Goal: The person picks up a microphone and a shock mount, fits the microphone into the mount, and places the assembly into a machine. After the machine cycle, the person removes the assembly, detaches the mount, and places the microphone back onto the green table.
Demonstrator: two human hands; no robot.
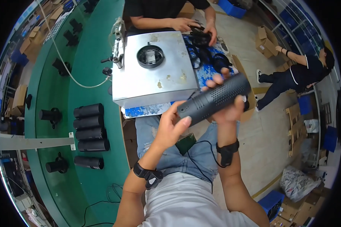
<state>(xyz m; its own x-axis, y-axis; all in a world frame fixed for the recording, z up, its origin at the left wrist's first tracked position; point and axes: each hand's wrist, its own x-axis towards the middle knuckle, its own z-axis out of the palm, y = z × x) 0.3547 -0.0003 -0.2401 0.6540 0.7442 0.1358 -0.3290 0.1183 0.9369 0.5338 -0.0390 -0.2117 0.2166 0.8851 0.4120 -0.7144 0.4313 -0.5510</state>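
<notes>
Held above my lap is a black cylindrical housing, tilted up to the right. Its right part is covered in small perforations, and slots run across nearer the left end. My left hand grips the lower left end, thumb along the near side. Around the perforated end curls my right hand, slightly blurred, fingers over the far side and thumb on the near one. Just beyond the housing stands a metal box with a round black fixture set in its top.
Several similar black cylinders lie on the green conveyor at left, beside black stemmed parts. Across the table, a co-worker's hands handle a black part. A metal bracket juts over the conveyor. Another person stands at right.
</notes>
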